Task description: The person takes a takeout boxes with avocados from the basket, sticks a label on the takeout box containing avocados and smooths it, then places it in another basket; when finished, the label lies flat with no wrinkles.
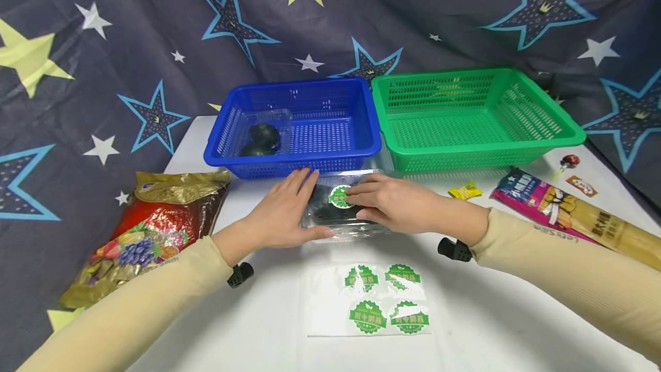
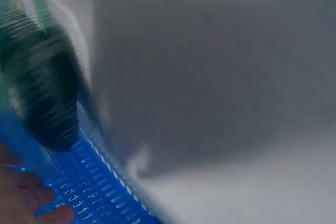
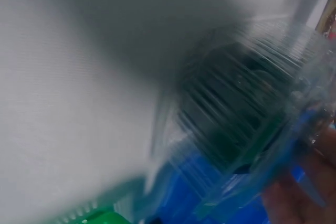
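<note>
A clear plastic clamshell box (image 1: 356, 229) with dark rounded produce inside lies in front of the blue basket. On its lid is a round green-and-white sticker (image 1: 338, 196). My left hand (image 1: 281, 211) rests on the box's left side, fingers extended toward the back and thumb at the front edge. My right hand (image 1: 395, 201) lies over the right part of the lid, straight fingers pressing at the sticker's right edge. In the right wrist view the box (image 3: 236, 108) is blurred, beside the fingers (image 3: 302, 195). A sheet of stickers (image 1: 322, 303) lies nearer me, with several green labels.
Behind stand a blue basket (image 1: 289, 161), holding another clear box (image 1: 281, 116) with dark produce, and a green basket (image 1: 480, 151). A red-and-gold bag (image 1: 155, 220) lies left. Rightward are a yellow packet (image 1: 466, 190), a noodle pack (image 1: 578, 211), a lollipop (image 1: 570, 161) and a small wrapper (image 1: 582, 185).
</note>
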Demonstrator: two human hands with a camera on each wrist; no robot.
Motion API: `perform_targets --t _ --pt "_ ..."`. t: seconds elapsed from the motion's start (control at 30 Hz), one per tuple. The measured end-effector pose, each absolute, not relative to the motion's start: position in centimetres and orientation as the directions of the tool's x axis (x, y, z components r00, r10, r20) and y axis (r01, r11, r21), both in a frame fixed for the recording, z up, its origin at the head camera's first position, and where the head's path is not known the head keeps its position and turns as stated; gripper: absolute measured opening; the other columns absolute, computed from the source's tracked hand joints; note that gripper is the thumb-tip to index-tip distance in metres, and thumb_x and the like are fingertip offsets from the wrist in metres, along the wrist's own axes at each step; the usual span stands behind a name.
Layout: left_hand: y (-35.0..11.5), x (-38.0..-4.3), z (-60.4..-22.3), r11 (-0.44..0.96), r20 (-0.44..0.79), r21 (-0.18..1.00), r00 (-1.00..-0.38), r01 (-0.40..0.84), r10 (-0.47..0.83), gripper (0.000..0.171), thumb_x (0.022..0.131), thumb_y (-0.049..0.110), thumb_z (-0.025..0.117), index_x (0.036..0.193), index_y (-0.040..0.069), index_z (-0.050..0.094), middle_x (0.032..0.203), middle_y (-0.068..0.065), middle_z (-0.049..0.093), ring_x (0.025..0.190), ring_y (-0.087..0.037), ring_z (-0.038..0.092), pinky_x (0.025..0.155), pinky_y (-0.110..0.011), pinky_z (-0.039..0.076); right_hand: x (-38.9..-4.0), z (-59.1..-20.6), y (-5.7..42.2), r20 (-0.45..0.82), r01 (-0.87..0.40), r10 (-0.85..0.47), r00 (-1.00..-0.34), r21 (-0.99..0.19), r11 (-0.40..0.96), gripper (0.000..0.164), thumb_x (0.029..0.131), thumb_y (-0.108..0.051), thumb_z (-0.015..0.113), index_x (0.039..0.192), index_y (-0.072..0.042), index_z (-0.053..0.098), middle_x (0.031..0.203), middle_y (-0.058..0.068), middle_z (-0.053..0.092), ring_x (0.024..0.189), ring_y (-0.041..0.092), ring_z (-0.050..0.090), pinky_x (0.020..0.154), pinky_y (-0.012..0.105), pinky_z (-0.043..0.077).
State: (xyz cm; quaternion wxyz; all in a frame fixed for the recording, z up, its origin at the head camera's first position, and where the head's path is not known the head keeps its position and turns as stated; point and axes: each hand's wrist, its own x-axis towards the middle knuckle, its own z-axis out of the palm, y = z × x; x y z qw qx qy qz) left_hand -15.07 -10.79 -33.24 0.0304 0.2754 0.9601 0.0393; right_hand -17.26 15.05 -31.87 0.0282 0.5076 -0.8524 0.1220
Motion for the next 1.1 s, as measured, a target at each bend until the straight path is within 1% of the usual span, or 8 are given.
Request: perform_targets --t 0.1,0.2,0.4,0.53,0.7,0.83,0.93,1.1 --pt "-11.0 -15.3 -33.5 0.842 -0.077 0.127 -0.841 0.525 0.536 0.116 0.077 0.082 0.043 0.153 0.005 0.0 0.158 -0.02 0.003 0.144 -0.037 0.01 0.112 -0.054 0.021 -17.1 -32.1 15.2 0.165 -0.873 -0.861 -0.48 -0.189 0.45 0.037 0.096 -0.027 0.057 0.127 -0.006 0.061 0.133 0.007 0.058 0.128 0.029 0.046 0.105 0.043 0.038" --pt "-11.0 -15.3 -33.6 0.842 -0.105 0.141 -0.838 0.52 0.535 0.117 0.077 0.083 0.042 0.153 0.006 -0.004 0.158 -0.019 -0.002 0.144 -0.035 0.009 0.111 -0.055 0.022 -17.0 -32.3 15.3 0.137 -0.874 -0.87 -0.473 -0.197 0.444 0.046 0.097 -0.034 0.054 0.133 -0.006 0.055 0.139 0.008 0.051 0.135 0.03 0.038 0.109 0.045 0.033" --pt "-11.1 -15.4 -33.6 0.838 -0.12 0.136 -0.831 0.528 0.543 0.116 0.078 0.082 0.041 0.153 0.005 -0.004 0.158 -0.02 -0.003 0.144 -0.036 0.01 0.111 -0.055 0.023 -17.0 -32.4 14.3 0.049 -0.905 -0.914 -0.402 -0.17 0.389 0.063 0.099 -0.048 0.043 0.146 -0.007 0.039 0.15 0.007 0.038 0.141 0.026 0.027 0.112 0.043 0.028" --pt "-11.1 -15.4 -33.6 0.834 -0.129 0.137 -0.825 0.534 0.55 0.117 0.077 0.084 0.038 0.153 0.005 -0.003 0.158 -0.022 -0.002 0.144 -0.036 0.01 0.111 -0.055 0.023 -17.1 -32.3 13.2 -0.006 -0.919 -0.931 -0.365 -0.158 0.361 0.067 0.099 -0.052 0.036 0.149 -0.007 0.032 0.152 0.007 0.032 0.142 0.023 0.024 0.113 0.041 0.026" --pt "-11.0 -15.4 -33.5 0.826 -0.124 0.148 -0.819 0.544 0.561 0.117 0.077 0.084 0.039 0.152 0.003 -0.001 0.157 -0.024 0.001 0.143 -0.038 0.009 0.11 -0.057 0.024 -17.4 -32.1 12.5 -0.067 -0.907 -0.916 -0.395 -0.129 0.4 0.069 0.1 -0.053 0.028 0.15 -0.005 0.026 0.155 0.01 0.025 0.143 0.023 0.02 0.115 0.039 0.021" --pt "-11.0 -15.4 -33.4 0.83 -0.138 0.147 -0.82 0.538 0.556 0.118 0.077 0.084 0.039 0.152 0.004 -0.002 0.157 -0.024 0.0 0.143 -0.038 0.009 0.11 -0.056 0.024 -17.7 -32.0 12.7 -0.11 -0.89 -0.893 -0.436 -0.095 0.446 0.074 0.099 -0.057 0.022 0.151 -0.005 0.022 0.157 0.01 0.018 0.144 0.023 0.015 0.116 0.04 0.018" --pt "-11.0 -15.4 -33.4 0.834 -0.144 0.145 -0.823 0.532 0.549 0.117 0.077 0.084 0.039 0.152 0.004 -0.003 0.157 -0.023 0.001 0.143 -0.038 0.009 0.11 -0.056 0.024 -17.8 -31.9 13.2 -0.113 -0.874 -0.876 -0.47 -0.081 0.479 0.075 0.099 -0.058 0.022 0.151 -0.005 0.021 0.157 0.01 0.016 0.145 0.024 0.013 0.116 0.04 0.016" --pt "-11.0 -15.4 -33.4 0.841 -0.127 0.16 -0.834 0.517 0.537 0.117 0.077 0.082 0.044 0.153 0.005 0.0 0.157 -0.023 0.004 0.143 -0.037 0.012 0.11 -0.056 0.025 -17.5 -32.0 14.5 -0.064 -0.861 -0.862 -0.503 -0.043 0.506 0.074 0.099 -0.057 0.027 0.15 -0.002 0.024 0.156 0.013 0.02 0.144 0.026 0.017 0.115 0.041 0.02"
